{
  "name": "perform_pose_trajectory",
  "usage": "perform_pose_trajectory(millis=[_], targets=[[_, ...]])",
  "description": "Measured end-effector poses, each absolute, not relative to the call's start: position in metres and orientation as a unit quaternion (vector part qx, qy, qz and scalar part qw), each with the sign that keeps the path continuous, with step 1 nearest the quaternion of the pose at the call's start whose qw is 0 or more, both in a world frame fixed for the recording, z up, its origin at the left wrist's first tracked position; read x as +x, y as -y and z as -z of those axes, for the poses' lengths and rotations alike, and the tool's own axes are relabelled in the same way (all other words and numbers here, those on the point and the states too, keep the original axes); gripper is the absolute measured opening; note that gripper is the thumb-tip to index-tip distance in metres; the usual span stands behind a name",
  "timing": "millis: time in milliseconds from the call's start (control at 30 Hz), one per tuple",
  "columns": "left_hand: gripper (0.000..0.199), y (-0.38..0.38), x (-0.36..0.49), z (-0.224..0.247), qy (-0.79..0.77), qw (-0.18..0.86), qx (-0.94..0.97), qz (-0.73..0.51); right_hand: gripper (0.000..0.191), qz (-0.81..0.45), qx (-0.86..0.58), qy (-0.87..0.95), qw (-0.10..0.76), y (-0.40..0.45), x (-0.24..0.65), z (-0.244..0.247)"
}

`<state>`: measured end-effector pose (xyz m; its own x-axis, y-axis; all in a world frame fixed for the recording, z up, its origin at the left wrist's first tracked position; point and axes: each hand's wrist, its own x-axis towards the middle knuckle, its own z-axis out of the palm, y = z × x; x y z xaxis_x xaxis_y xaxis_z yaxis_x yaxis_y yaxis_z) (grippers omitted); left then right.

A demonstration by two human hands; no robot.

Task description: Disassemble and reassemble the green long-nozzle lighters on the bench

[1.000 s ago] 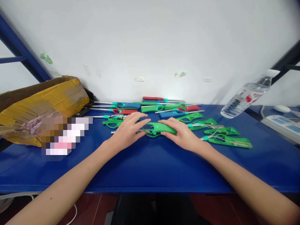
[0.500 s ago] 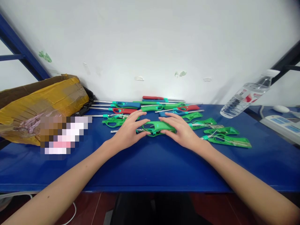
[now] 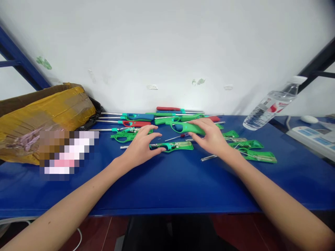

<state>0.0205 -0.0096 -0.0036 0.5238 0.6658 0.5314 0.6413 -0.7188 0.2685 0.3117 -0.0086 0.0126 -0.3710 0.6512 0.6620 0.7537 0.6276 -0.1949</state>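
My right hand (image 3: 210,136) grips a green lighter casing half (image 3: 188,128), its trigger loop pointing left, above the table. Below it lies an opened gas lighter (image 3: 179,145), its clear fuel tank, teal trigger and metal tube exposed in the other green half. Over the tube of that lighter is my left hand (image 3: 142,146), fingers apart, the thumb close to the teal trigger; whether it touches is unclear. A thin metal rod with a dark red end (image 3: 174,138) lies between the hands.
Several opened green lighters (image 3: 260,156) lie at the right, another (image 3: 123,136) at the left. Closed lighters, including a blue one (image 3: 141,117) and red one (image 3: 140,123), line the wall. A taped carton (image 3: 52,111) stands left, a tilted water bottle (image 3: 269,106) and white power strip (image 3: 314,139) right.
My right hand has lifted the green casing half up and back off the lighter, uncovering the parts inside. The left hand stays nearly in place. The view has shifted slightly.
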Motion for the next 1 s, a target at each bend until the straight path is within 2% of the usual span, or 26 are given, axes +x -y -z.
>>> perform_pose_trajectory(millis=[267,1000], targets=[[0.036,0.012,0.028,0.013,-0.353,0.008,0.896,-0.268,0.032,0.080,-0.402,0.841,0.355,0.012,0.306,-0.008],[0.034,0.009,0.015,0.006,-0.342,0.051,0.912,-0.220,0.032,-0.047,-0.414,0.823,0.386,0.016,0.296,-0.003]])
